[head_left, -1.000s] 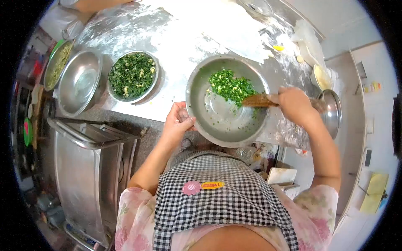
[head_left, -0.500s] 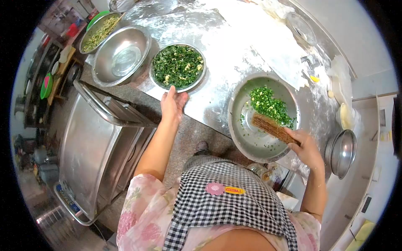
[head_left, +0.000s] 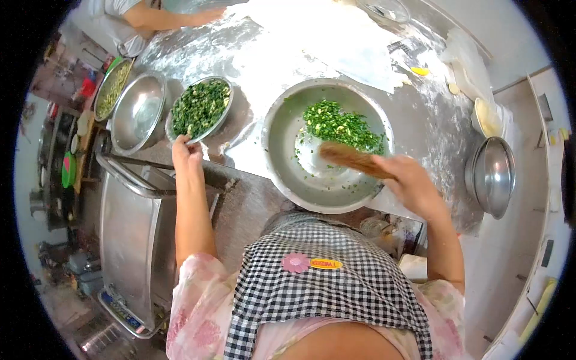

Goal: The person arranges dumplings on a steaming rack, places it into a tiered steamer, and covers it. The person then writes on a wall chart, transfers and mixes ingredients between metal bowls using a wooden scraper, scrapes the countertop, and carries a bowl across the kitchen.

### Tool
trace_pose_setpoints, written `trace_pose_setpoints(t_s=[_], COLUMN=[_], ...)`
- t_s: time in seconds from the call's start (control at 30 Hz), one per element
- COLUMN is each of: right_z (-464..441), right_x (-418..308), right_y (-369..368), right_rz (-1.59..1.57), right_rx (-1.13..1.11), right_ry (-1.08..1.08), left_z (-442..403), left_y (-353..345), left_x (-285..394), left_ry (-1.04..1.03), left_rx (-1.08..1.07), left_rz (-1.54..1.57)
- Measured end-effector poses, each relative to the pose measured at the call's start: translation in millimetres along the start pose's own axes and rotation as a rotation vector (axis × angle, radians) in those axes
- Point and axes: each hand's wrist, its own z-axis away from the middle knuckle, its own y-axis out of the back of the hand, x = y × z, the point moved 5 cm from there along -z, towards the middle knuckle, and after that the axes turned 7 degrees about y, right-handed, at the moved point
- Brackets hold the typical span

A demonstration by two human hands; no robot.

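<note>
My left hand (head_left: 187,154) grips the near rim of a metal bowl (head_left: 226,110) filled with chopped dark greens (head_left: 200,107) and pale yellowish bits. My right hand (head_left: 413,183) is closed around a brown, stiff brush (head_left: 354,159), blurred at its edges. The brush's far end is inside a large steel basin (head_left: 277,174), just below a heap of brighter chopped greens (head_left: 342,128). Loose green bits cling to the basin's floor and sides.
Left of the greens bowl are a steel bowl (head_left: 129,139) and a bowl of yellow-green filling (head_left: 112,91). Flour coats the metal table (head_left: 240,78). Another person's arm (head_left: 174,20) reaches in at the top left. Stacked steel bowls (head_left: 495,177) stand right; a metal cart (head_left: 129,234) is lower left.
The view has shifted, and another person's arm has appeared at the top left. The greens bowl in my left hand now looks more tilted and farther from the basin. The brush has swung flatter.
</note>
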Motion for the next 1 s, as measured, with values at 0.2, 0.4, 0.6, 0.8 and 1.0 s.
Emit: trace_pose_setpoints(t_s=[0.2,0.4,0.6,0.8,1.0], right_z=[-63,-39,-45,-11,15], right_x=[-2,-13,21,11,12], right_y=[-59,-4,6,4,82], right_rz=[0.529,0.442,0.695,0.587,0.321], right_rx=[0.013,-0.178,-0.163,-0.294,0.017], right_ry=[0.083,0.170,0.086,0.259,0.234], left_z=[69,145,182,214,204], left_y=[-7,-29,-43,-74,-123], left_x=[20,15,7,-16,-34], left_ry=[-0.090,-0.204,-0.284,-0.327,-0.372], left_rx=[-0.137,-0.340,-0.385,-0.455,-0.663], left_rz=[-0.036,-0.236,-0.481,-0.737,-1.100])
